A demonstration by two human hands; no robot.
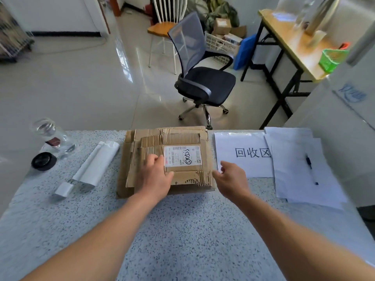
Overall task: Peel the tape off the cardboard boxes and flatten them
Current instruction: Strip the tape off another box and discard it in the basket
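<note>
left grip (pixel 156 175) is resting flat on the cardboard stack (pixel 182 138), holding nothing; right grip (pixel 231 179) is hovering just beside it, fingers loose, empty.

Entry: one person, two arms on show. Left forearm (pixel 101 230) is showing bare along all its visible length; right forearm (pixel 284 226) is showing likewise. Left hand (pixel 156 175) and right hand (pixel 231 179) are both going bare from wrist to fingertip. Fine detail of the nails is blurring too much to list.
</note>
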